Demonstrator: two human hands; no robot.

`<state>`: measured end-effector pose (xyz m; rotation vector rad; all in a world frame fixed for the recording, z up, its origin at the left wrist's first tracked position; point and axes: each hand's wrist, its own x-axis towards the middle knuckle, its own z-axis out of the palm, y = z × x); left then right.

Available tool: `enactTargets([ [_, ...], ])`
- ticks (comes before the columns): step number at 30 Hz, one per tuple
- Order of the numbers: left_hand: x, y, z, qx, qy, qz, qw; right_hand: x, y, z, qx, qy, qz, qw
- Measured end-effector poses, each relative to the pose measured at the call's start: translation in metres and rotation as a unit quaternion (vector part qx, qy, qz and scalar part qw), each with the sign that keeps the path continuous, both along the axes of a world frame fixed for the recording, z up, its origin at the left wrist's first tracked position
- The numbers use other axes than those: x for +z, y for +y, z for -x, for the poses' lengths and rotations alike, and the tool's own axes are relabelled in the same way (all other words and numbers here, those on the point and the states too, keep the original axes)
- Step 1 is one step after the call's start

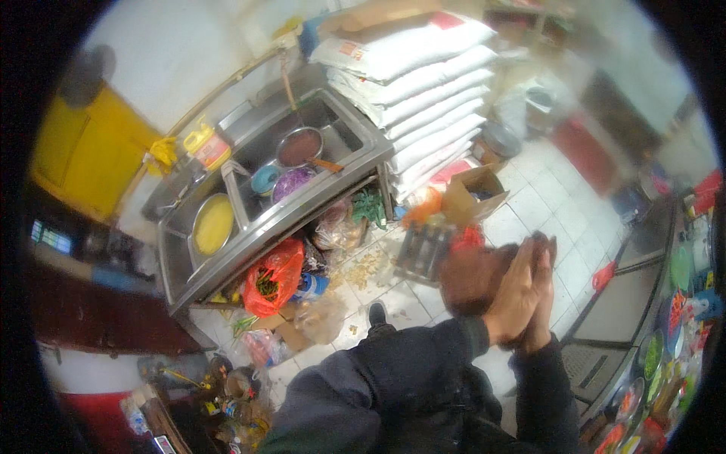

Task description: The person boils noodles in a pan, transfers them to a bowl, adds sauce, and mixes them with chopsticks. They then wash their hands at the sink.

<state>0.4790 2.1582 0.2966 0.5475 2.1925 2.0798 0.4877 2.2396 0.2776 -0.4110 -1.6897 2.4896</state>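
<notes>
My left hand (512, 303) and my right hand (543, 295) are pressed palm to palm, fingers stretched out, over the tiled floor on the right. I see nothing held in either one; the space between the palms is hidden. Just left of them, lower down, is a blurred dark-red round-topped thing (468, 278), perhaps a stool. Beyond it a grey slatted crate (422, 252) stands on the floor. An opened cardboard box (476, 193) sits farther off, by a stack of white sacks (434, 102).
A steel double sink (266, 218) holds a basin of yellow contents (214, 224), a strainer (300, 147) and a purple-filled bowl (293, 184). Beneath its front edge lies a red plastic bag (275, 278) of greens. Along the right runs a counter (610, 318) with several food dishes.
</notes>
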Motion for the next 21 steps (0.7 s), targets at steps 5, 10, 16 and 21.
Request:
enactTargets([
  [5,0.011,0.01,0.013,-0.064,0.084,0.107,0.989,0.006,0.002,-0.028,-0.014,-0.078,0.16,0.984],
  [10,0.013,0.022,0.031,-0.111,-0.084,-0.395,0.908,0.044,0.002,-0.047,0.057,0.036,0.318,0.946],
  [16,0.028,0.03,0.009,-0.154,-0.269,-0.655,0.689,0.07,0.04,0.008,-0.012,0.02,0.349,0.937],
  [21,0.005,0.01,0.046,-0.009,-0.1,-0.16,0.982,0.076,0.006,-0.007,0.014,-0.069,0.226,0.972],
])
